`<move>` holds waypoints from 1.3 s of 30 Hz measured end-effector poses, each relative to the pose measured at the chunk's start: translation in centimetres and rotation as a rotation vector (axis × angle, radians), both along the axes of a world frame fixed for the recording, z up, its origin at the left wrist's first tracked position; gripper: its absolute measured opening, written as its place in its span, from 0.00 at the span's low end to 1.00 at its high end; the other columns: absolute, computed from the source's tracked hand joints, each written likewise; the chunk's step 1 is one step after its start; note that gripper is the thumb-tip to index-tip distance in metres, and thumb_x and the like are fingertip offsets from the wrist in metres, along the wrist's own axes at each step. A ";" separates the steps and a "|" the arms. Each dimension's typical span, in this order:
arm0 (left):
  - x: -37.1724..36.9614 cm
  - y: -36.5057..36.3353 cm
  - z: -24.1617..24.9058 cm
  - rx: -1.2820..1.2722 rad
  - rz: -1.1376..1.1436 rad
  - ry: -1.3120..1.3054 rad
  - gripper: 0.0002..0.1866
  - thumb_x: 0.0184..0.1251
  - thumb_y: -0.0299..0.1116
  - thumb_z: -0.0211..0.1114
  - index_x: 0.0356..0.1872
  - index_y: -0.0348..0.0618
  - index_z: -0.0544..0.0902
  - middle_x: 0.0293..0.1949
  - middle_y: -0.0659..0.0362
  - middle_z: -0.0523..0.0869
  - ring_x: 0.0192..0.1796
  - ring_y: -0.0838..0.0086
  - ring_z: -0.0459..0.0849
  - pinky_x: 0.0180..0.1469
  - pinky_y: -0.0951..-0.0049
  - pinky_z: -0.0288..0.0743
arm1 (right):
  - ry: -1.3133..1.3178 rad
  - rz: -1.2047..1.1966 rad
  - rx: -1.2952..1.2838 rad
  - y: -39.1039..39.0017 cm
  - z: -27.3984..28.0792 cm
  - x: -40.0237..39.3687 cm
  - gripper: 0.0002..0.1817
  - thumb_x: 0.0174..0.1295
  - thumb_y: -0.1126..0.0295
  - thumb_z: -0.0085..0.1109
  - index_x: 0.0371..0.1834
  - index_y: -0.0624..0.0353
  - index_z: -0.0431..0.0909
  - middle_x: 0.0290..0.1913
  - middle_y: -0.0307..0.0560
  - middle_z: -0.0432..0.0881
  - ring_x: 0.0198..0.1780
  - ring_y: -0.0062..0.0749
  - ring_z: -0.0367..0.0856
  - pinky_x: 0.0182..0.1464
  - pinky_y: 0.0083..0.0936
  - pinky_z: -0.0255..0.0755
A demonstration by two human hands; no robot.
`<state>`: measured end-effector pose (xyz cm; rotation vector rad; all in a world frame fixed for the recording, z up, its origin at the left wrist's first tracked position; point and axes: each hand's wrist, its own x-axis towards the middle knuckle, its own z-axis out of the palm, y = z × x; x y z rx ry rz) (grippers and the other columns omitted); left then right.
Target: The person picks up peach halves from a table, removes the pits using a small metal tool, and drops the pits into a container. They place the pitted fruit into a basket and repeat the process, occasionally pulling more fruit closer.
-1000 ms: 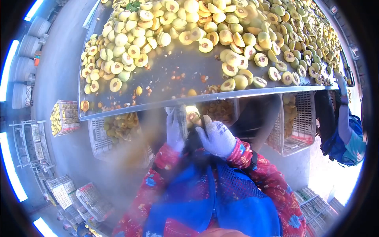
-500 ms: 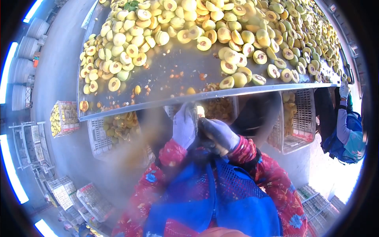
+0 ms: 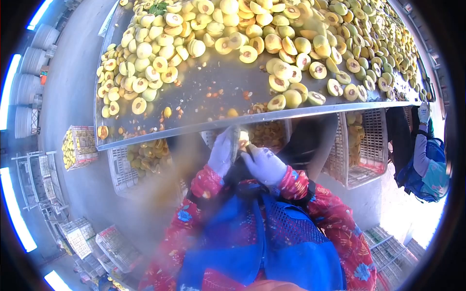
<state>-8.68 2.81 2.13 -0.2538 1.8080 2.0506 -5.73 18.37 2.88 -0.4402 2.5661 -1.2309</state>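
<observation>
In front of my chest, below the table's edge, my two gloved hands come together. My left hand [image 3: 223,151], in a white glove with a dark palm side, is closed around a pale yellow peach half [image 3: 243,137], which is partly hidden by the fingers. My right hand [image 3: 266,165] is closed right beside the fruit, its white glove back facing up. It grips a small hand tool, mostly hidden now; a tan handle end showed below that hand in the earlier view. Halved yellow peaches [image 3: 196,48] with brown centres lie heaped on the metal table [image 3: 213,72].
Loose pits and scraps [image 3: 213,92] are scattered near the table's raised metal rim [image 3: 272,116]. Beneath it stand plastic crates of fruit, one at left [image 3: 121,167], one at right [image 3: 344,162]. Another person's gloved hand [image 3: 424,114] is at the far right edge. Stacked crates [image 3: 116,247] stand behind.
My right hand has turned, so its white back now faces up and the tan handle end is out of sight. My left hand has shifted slightly left, still around the fruit.
</observation>
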 end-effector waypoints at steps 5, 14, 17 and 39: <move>0.4 -3.1 1.7 -0.126 0.216 -0.203 0.20 0.75 0.43 0.54 0.55 0.38 0.78 0.36 0.63 0.82 0.34 0.80 0.80 0.30 0.79 0.76 | 0.138 -0.005 0.198 0.7 1.1 -0.8 0.15 0.66 0.62 0.54 0.43 0.63 0.68 0.21 0.50 0.81 0.22 0.50 0.82 0.23 0.43 0.73; -5.3 -15.5 9.0 -1.568 0.026 -0.051 0.31 0.70 0.54 0.51 0.64 0.39 0.70 0.57 0.39 0.78 0.57 0.46 0.77 0.60 0.50 0.69 | -1.072 -0.215 -0.655 2.4 0.3 -2.9 0.21 0.72 0.51 0.47 0.34 0.58 0.75 0.19 0.38 0.73 0.20 0.20 0.70 0.23 0.18 0.63; -15.4 -15.6 6.5 -1.545 -0.134 -0.070 0.29 0.69 0.53 0.52 0.58 0.37 0.75 0.51 0.40 0.82 0.57 0.50 0.79 0.58 0.51 0.71 | -0.884 -0.104 -0.583 2.1 1.4 -3.1 0.21 0.73 0.52 0.47 0.34 0.60 0.75 0.21 0.38 0.74 0.21 0.20 0.72 0.24 0.19 0.65; -3.9 -3.2 6.1 0.070 0.154 -0.214 0.29 0.71 0.59 0.55 0.53 0.41 0.79 0.42 0.62 0.83 0.39 0.78 0.82 0.35 0.78 0.76 | 0.275 -0.081 -0.067 -0.3 5.1 -3.4 0.15 0.67 0.64 0.54 0.46 0.66 0.70 0.18 0.54 0.78 0.20 0.49 0.79 0.22 0.42 0.71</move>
